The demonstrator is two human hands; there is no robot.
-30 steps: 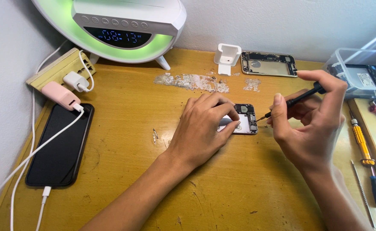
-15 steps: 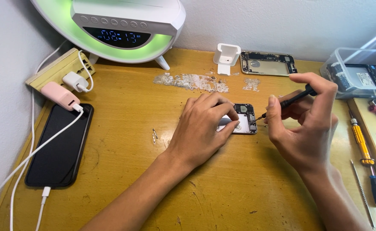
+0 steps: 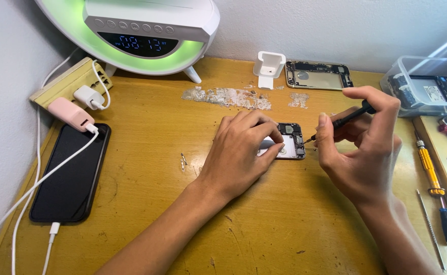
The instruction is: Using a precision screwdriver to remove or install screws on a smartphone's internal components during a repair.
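An opened phone body (image 3: 290, 140) with its circuit parts showing lies flat on the wooden desk (image 3: 147, 168). My left hand (image 3: 239, 153) rests over its left part, fingers pressing it down. My right hand (image 3: 361, 147) pinches a thin black screwdriver (image 3: 344, 119); the tip points down-left and sits at the phone's right edge. Most of the phone is hidden under my left fingers.
A second opened phone shell (image 3: 317, 75) and a white stand (image 3: 268, 69) lie at the back. A black phone (image 3: 71, 173) charges at the left beside a power strip (image 3: 71, 81). A glowing clock lamp (image 3: 147, 35), a clear plastic box (image 3: 427, 86), a yellow-handled screwdriver (image 3: 429, 165) and small screws (image 3: 184, 160) are around.
My right hand has turned the screwdriver slightly and shifted a little; the tip stays at the phone's right edge. My left hand has not moved.
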